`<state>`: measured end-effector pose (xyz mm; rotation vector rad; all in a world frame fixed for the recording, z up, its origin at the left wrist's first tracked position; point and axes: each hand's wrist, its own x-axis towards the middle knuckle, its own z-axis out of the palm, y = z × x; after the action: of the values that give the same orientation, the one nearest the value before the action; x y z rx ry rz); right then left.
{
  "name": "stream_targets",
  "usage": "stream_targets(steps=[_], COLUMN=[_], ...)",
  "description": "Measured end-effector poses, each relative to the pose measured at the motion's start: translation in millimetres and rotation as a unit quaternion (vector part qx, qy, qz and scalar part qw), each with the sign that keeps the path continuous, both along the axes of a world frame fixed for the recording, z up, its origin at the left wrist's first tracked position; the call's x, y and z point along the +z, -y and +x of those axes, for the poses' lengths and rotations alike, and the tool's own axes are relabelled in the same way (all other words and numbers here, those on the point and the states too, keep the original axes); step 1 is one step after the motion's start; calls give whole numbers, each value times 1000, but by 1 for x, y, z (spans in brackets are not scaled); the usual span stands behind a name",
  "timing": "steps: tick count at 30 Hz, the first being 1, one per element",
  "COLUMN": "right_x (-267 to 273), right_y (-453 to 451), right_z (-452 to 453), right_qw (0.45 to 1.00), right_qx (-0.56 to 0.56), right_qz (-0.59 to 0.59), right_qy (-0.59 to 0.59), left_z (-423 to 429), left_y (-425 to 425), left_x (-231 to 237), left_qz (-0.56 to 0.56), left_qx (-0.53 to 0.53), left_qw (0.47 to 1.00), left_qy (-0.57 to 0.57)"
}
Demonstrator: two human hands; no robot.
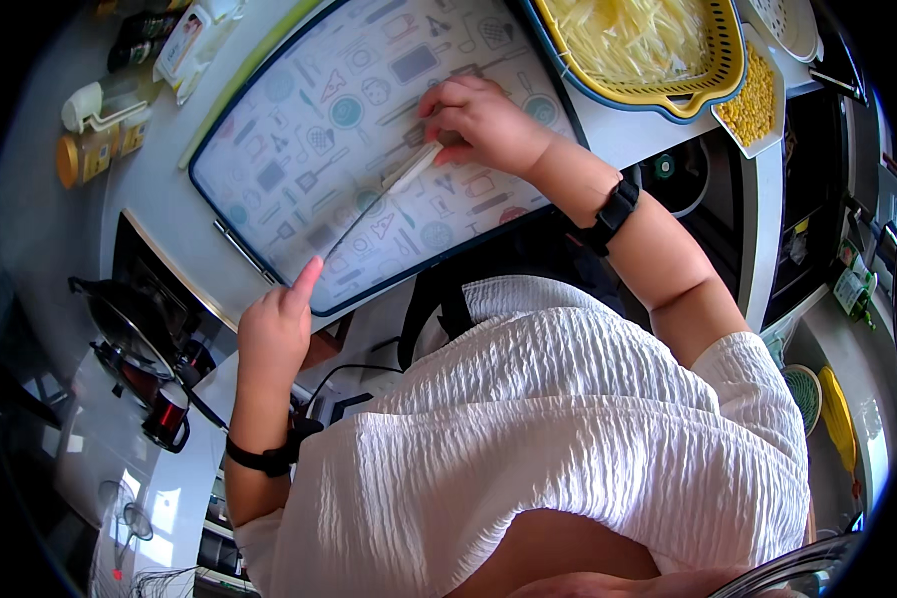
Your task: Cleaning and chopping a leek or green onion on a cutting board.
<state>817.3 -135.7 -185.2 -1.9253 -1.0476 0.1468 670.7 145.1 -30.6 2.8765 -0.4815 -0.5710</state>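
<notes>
My left hand (273, 329) is closed at the near left corner of a patterned cutting board (269, 112), its index finger pointing along a thin dark line, seemingly a knife blade (353, 224) seen edge-on. The handle is hidden by the hand. A narrow pale piece of food (412, 168), its kind unclear, lies against the blade's far part. The fingers and thumb of my right hand (478, 123) curl around the far end of this piece, close to the blade. Both wrists wear black straps.
Beyond the board at right, a yellow strainer basket (706, 84) holds pale shreds, beside a white dish (776, 112) of yellow kernels. Jars (81, 161) and a white packet (187, 41) stand at left. A black pan (123, 314) and a red mug (166, 418) are lower left.
</notes>
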Motion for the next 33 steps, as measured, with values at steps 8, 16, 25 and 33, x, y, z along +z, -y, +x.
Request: stream_targets(steps=[8, 16, 25, 33], right_x=[-3, 0, 2, 10], right_y=[0, 1, 0, -1], right_z=[-1, -1, 0, -4], right_qw=[1000, 1000, 1000, 998], right_qx=[-2, 2, 0, 7], right_qz=[-2, -4, -11, -33], right_qy=[-1, 3, 23, 51], left_z=[-1, -19, -44, -98], left_y=[-3, -3, -18, -40], left_x=[-28, -54, -36, -22], left_qz=[-25, -36, 21, 43], left_qx=[-6, -8, 5, 59], left_qw=[1000, 997, 999, 997], left_qy=[-8, 62, 30, -1])
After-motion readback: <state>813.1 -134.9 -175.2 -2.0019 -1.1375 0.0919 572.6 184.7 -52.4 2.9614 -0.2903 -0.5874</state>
